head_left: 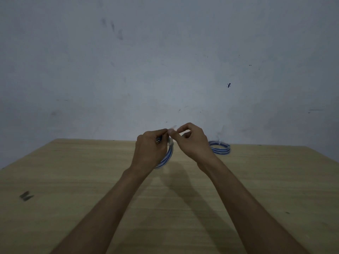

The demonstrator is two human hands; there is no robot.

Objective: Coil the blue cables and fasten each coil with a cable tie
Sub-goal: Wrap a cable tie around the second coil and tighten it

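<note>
My left hand (150, 149) grips a coil of blue cable (167, 156) and holds it upright above the wooden table (91, 180). Part of the coil is hidden behind that hand. A white cable tie (171, 142) wraps the top of the coil. My right hand (190, 140) pinches the tie's blurred tail between thumb and forefinger, just right of my left fingertips. A second blue cable coil (220, 148) lies flat at the table's far edge on the right, with a white tie (219, 139) sticking up from it.
A grey-white wall (165, 61) rises right behind the table's far edge. A small dark mark (25, 196) sits on the tabletop at the near left. Both forearms reach in from the bottom of the view.
</note>
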